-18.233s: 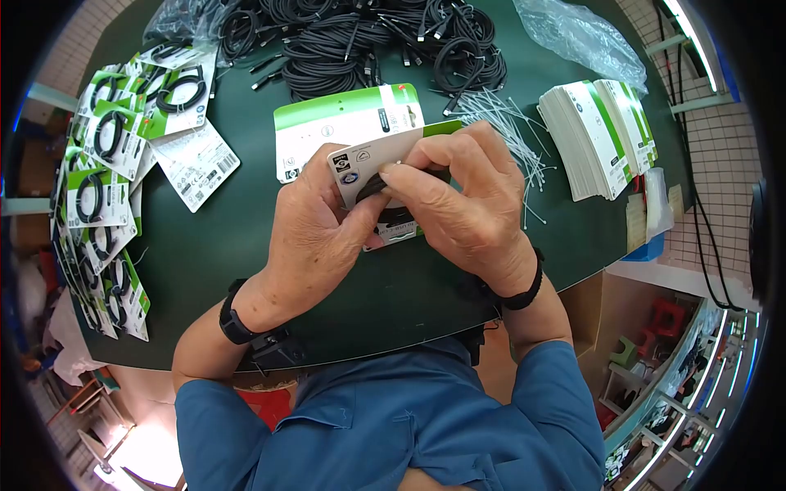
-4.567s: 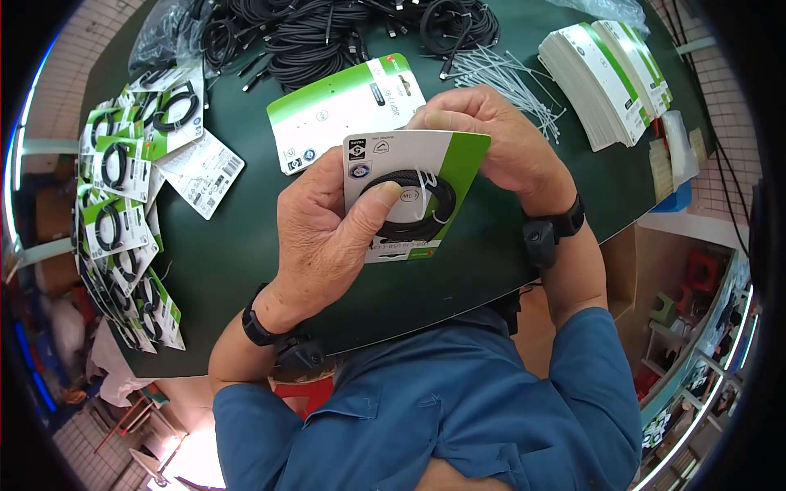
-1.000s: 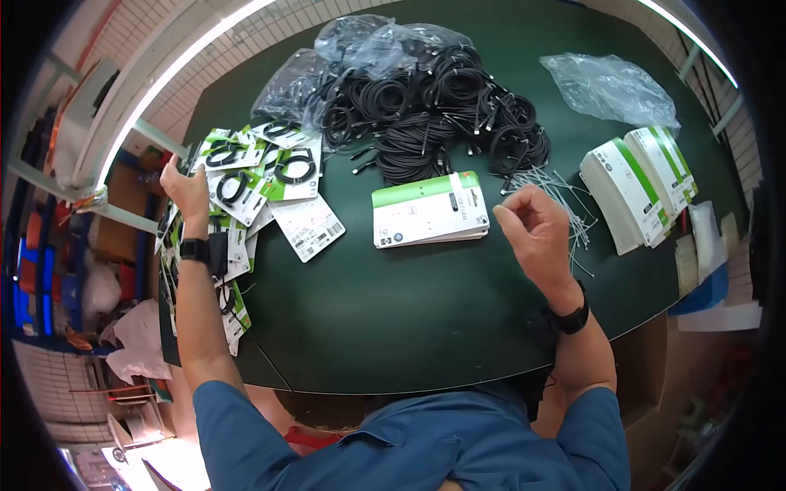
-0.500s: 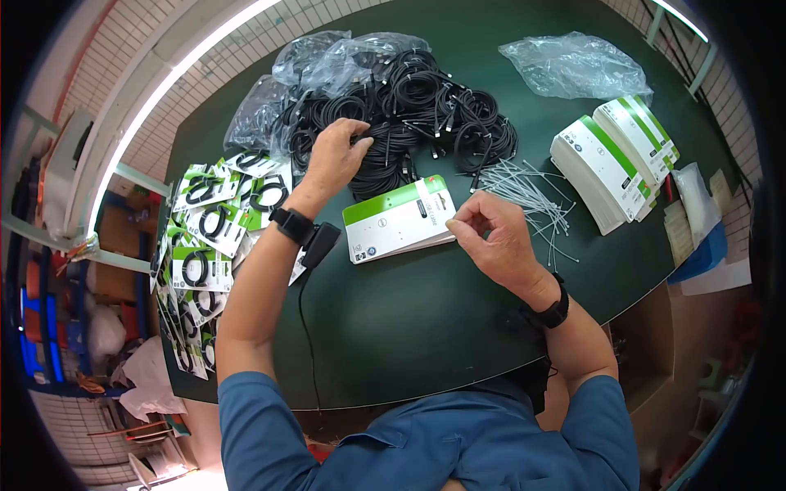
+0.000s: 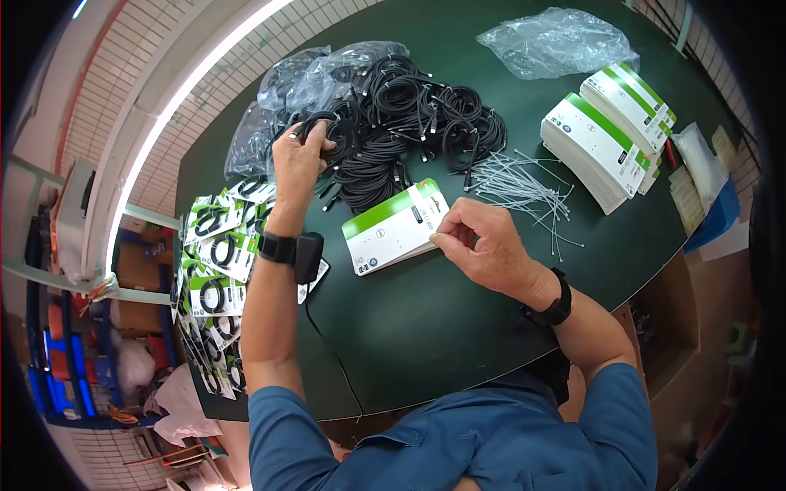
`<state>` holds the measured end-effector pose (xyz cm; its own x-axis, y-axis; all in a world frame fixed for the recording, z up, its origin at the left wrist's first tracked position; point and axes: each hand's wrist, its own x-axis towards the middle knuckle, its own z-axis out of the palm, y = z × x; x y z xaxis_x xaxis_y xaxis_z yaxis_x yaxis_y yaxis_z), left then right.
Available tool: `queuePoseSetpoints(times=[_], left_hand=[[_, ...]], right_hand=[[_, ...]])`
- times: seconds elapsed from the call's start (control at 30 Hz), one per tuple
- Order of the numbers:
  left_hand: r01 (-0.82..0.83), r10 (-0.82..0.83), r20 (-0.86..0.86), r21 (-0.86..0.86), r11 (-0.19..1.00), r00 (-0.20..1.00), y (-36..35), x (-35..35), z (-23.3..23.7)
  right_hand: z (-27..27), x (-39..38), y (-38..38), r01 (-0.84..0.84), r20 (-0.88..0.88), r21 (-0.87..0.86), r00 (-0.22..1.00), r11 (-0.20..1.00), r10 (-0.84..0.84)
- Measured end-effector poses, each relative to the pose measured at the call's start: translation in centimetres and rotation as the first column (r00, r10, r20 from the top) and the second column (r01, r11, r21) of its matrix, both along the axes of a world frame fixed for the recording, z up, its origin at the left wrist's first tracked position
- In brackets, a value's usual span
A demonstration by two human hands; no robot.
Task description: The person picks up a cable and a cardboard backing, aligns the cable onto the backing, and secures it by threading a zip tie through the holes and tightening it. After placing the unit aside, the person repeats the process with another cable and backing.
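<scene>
My left hand [image 5: 300,164] is at the left side of a pile of black coiled cables [image 5: 372,172], its thumb and fingers closed on one coiled cable [image 5: 315,125]. A small metal plug shows by its fingertips. In front of the pile lies a short stack of white and green packaging cards [image 5: 385,233]. My right hand [image 5: 483,245] is at the stack's right edge with thumb and forefinger pinched together. Whatever is between those fingertips, if anything, is too small to make out. White cable ties [image 5: 524,196] lie loose beyond my right hand.
Cards with coiled cables attached [image 5: 217,254] are heaped at the left. Taller stacks of cards [image 5: 594,151] stand at the right. Clear plastic bags [image 5: 561,45] lie at the back. A thin black cord [image 5: 336,360] runs from my left wrist device over the front edge.
My left hand has moved left across the pile and closed on a coiled cable. My right hand stays pinched beside the cards. The whole view has shifted slightly.
</scene>
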<state>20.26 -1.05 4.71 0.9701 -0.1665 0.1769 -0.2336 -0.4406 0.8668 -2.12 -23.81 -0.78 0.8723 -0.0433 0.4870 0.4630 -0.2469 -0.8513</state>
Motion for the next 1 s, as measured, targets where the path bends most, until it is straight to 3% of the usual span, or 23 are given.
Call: queuePoseSetpoints(times=[0.03, 0.07, 0.1, 0.17, 0.2, 0.23, 0.3, 0.33, 0.37, 0.47, 0.7, 1.0], left_hand=[[-0.005, 0.005, -0.002, -0.004, 1.0, 1.0, -0.2, -1.8, 0.9], [0.064, -0.087, -0.102, -0.215, 0.975, 0.991, -0.5, -3.9, 1.4], [0.105, -0.198, -0.181, -0.424, 0.9, 0.963, -0.9, -5.8, 1.7], [0.099, -0.227, -0.237, -0.455, 0.885, 0.945, -1.8, -9.7, 1.7], [0.095, -0.256, -0.285, -0.476, 0.874, 0.923, -1.9, -11.2, 1.5], [0.077, -0.251, -0.3, -0.489, 0.869, 0.92, -1.7, -12.3, 1.2], [0.254, -0.498, -0.391, -0.529, 0.81, 0.774, -1.0, -14.1, 0.2], [0.331, -0.608, -0.423, -0.563, 0.757, 0.671, -0.8, -15.1, -0.3], [0.305, -0.607, -0.43, -0.586, 0.751, 0.669, -0.8, -16.0, -0.6], [0.552, -0.715, -0.413, -0.454, 0.699, 0.564, -1.2, -17.8, -1.2], [0.533, -0.777, -0.349, -0.577, 0.619, 0.524, -0.8, -18.7, -4.0], [0.439, -0.769, -0.425, -0.643, 0.628, 0.477, -0.2, -18.3, -4.5]], right_hand=[[0.1, 0.0, 0.0, 0.003, 0.004, 0.0, 1.0, 1.0, -0.003], [0.3, 0.0, -0.1, -0.002, 0.0, -0.006, 1.0, 1.0, 0.002], [0.6, 0.1, -0.2, -0.073, -0.165, 0.11, 0.982, 0.991, 0.091], [1.0, -0.1, -0.7, -0.136, -0.454, 0.355, 0.84, 0.925, 0.298], [1.0, -0.3, -0.6, -0.135, -0.473, 0.347, 0.829, 0.928, 0.297], [0.9, -0.5, -0.5, -0.088, -0.38, 0.349, 0.897, 0.933, 0.227], [0.7, -0.8, -0.2, -0.007, -0.183, 0.361, 0.98, 0.932, 0.078], [0.8, -0.8, -0.5, -0.012, -0.212, 0.346, 0.973, 0.938, 0.091], [1.2, -0.6, -1.2, -0.051, -0.233, 0.338, 0.963, 0.94, 0.136], [1.4, -0.3, -2.2, -0.127, -0.288, 0.315, 0.932, 0.941, 0.222], [0.8, -0.8, -0.6, -0.289, -0.314, 0.255, 0.878, 0.923, 0.361], [0.2, -0.5, -0.6, -0.282, -0.341, 0.205, 0.877, 0.937, 0.339]])
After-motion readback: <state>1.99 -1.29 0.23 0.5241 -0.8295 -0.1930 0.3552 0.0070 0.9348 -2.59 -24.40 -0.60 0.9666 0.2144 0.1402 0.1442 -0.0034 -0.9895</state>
